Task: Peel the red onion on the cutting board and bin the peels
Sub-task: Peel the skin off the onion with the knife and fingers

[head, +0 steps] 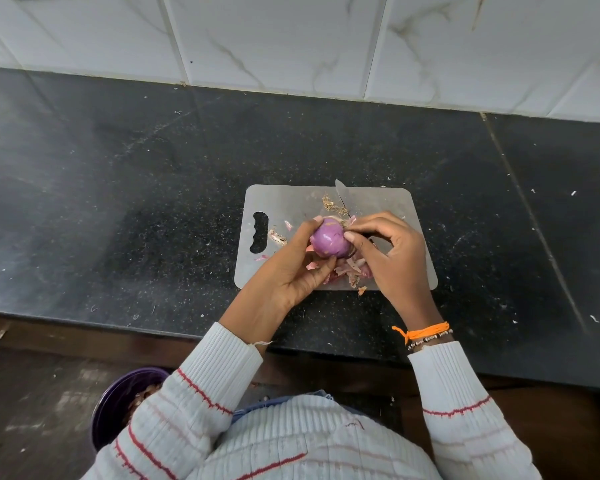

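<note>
A purple-red onion [328, 238], mostly bare of dry skin, is held just above the grey cutting board [291, 202]. My left hand [291, 271] cups it from the left and below. My right hand [385, 251] pinches a strip of skin at the onion's top right edge. Loose pink peels [352, 270] lie on the board under and between my hands, with smaller scraps [277, 236] near the board's handle hole. Dry root fibres [333, 206] lie at the board's far side.
A knife blade [342, 195] sticks out beyond my right hand on the board. A purple bin [118, 407] holding peels stands on the floor at lower left, partly behind my left sleeve. The black counter [118, 202] meets a white tiled wall at the back.
</note>
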